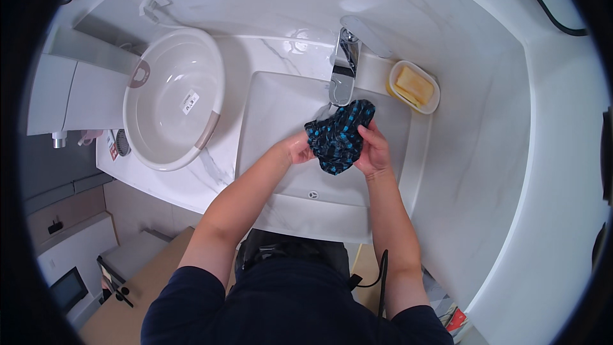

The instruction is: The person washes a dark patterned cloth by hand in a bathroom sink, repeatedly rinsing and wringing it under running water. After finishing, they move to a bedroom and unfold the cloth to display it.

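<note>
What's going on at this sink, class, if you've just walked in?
A person's left hand and right hand hold a dark, blue-patterned cloth between them, over the white sink, near the faucet. Water seems to be running there. To the right, yellow soap sits in a dish; to the left, a basin stands on the counter.

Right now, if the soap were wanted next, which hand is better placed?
Likely the right hand: it's nearer the yellow soap, while the left hand holds the patterned cloth from the left.

Head-worn left fisheye view, from above, facing down, fairly near the sink (274,112)
</note>
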Available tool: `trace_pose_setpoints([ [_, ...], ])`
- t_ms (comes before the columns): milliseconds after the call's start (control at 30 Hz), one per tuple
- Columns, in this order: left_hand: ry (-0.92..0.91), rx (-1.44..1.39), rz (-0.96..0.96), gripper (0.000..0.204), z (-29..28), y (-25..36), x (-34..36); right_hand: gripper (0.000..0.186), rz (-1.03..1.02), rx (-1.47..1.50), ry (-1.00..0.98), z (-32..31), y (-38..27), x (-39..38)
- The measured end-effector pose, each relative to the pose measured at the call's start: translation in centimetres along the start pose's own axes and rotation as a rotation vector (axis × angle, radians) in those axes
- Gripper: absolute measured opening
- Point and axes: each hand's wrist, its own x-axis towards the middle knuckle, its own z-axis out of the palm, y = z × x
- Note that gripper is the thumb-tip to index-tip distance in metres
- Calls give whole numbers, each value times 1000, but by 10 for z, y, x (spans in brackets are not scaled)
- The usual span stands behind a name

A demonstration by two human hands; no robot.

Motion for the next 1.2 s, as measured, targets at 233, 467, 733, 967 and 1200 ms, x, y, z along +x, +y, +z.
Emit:
trace_pose_setpoints([
  [233, 275, -141, 483, 25, -10, 61, -62, 36, -6, -342, 362, -50, -24, 4],
  [467, 107, -201, 541, 26, 34, 88, -117, 61, -117, -1346, 565, -67, -6, 18],
  [733, -196, -128, 658, 27, 85, 69, -130, 82, -304, -1419, -204, -13, 62, 56],
  [967, 119, -466, 674, 46, 10, 72, -119, 58, -104, -832, 313, -36, 26, 42],
  [1200, 93, -199, -144, 55, -23, 14, 18, 67, -195, -187, 246, -11, 6, 4],
])
